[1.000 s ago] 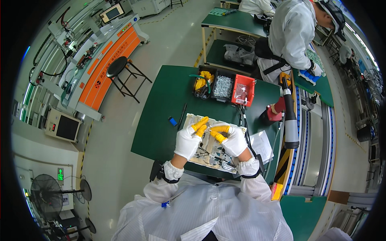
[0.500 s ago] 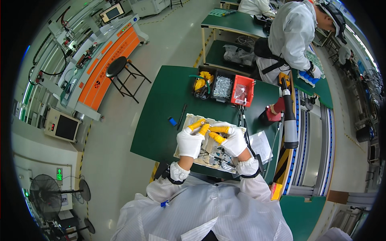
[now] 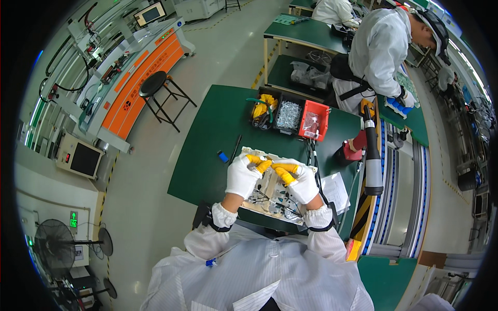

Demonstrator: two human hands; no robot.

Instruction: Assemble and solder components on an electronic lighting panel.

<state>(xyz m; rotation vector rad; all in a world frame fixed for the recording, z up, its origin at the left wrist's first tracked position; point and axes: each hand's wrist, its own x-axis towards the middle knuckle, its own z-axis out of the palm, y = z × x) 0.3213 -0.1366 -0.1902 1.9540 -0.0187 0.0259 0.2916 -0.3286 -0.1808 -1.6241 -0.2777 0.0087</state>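
In the head view, a pale panel (image 3: pixel 267 191) lies just below frame centre, long axis running left to right, beneath both the left hand (image 3: pixel 243 176) and right hand (image 3: pixel 302 182); their fingers curl narrow, but I can't tell around what.

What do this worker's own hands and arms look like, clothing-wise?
The left hand and right hand wear white gloves whose fingers are yellow. Bare wrist shows above each glove. Then come loose white sleeves with gathered cuffs, and a narrow dark band around each forearm.
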